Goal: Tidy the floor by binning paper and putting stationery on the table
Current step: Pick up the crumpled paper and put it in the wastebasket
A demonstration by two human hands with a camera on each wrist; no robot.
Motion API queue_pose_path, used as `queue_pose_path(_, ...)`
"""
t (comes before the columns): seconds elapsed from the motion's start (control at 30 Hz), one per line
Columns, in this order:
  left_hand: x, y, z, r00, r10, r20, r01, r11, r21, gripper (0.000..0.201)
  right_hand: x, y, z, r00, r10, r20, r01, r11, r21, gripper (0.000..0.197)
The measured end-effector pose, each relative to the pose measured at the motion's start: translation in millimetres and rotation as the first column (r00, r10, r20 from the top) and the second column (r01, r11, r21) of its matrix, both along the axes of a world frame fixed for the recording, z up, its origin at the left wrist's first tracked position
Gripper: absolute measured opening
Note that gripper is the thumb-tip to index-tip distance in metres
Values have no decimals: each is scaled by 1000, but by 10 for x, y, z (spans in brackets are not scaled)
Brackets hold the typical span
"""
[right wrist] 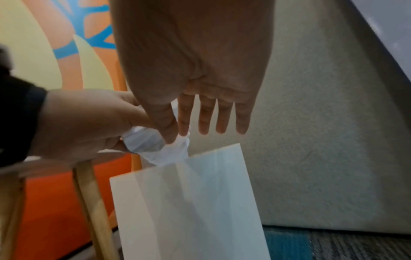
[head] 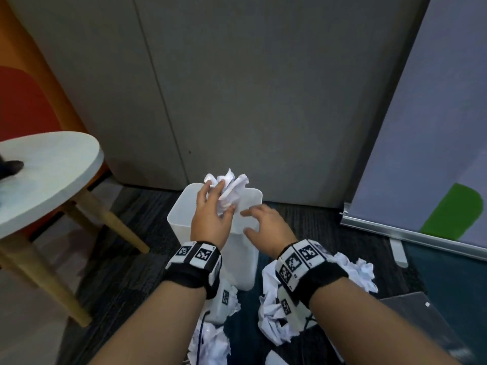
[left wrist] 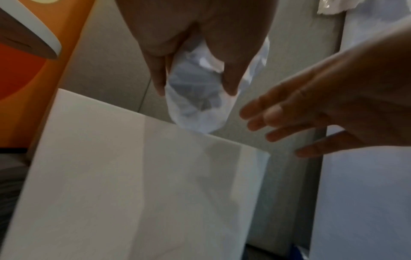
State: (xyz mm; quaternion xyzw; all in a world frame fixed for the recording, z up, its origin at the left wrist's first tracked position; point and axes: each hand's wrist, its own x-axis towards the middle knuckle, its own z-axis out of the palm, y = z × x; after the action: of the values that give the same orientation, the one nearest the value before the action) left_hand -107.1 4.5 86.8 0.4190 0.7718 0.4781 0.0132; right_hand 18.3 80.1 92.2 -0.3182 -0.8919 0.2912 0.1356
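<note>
We cannot read any text, brand or number; we see only black-and-white square code markers on the wrist bands (head: pixel 193 255), and these carry no words

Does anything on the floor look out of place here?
Yes. Several crumpled white paper balls lie scattered on the dark carpet beside the white plastic bin, not in it. The left hand holds one more above the bin.

Crumpled white paper ball (head: pixel 229 192) gripped above open white bin (head: pixel 181 219); more crumpled paper (head: pixel 274 317) littering carpet nearby.
</note>
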Motion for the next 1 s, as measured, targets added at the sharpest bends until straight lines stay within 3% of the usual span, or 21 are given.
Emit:
queue_pose_path(0.1,-140,0,-121,994,22,-109,-51,963,-264,75,41,-62,-184,995,13,100,-24,993,117,35)
queue_pose_path(0.2,-67,-42,-259,960,-33,-280,-77,925,-372,50,65,-94,-311,996,-8,90,-5,989,148,30)
queue_pose_path(0.27,36,-73,-344,942,-133,-308,-28,883,-468,32,69,-90,-337,998,-18,59,8,987,163,29)
queue_pose_path(0.37,159,-103,-431,935,-229,-272,28,809,-587,42,86,-49,-339,997,-24,75,7,977,212,25)
queue_pose_path(0.53,275,-97,-445,927,-264,-265,62,807,-587,22,196,16,-319,996,3,94,-22,979,205,18)
queue_pose_path(0.83,612,-140,-494,908,-282,-309,66,826,-560,21,575,49,-424,999,21,-33,-14,977,211,16)
queue_pose_path(1.0,777,-83,-446,904,-232,-359,14,856,-517,29,783,117,-467,983,1,-183,18,995,100,22)
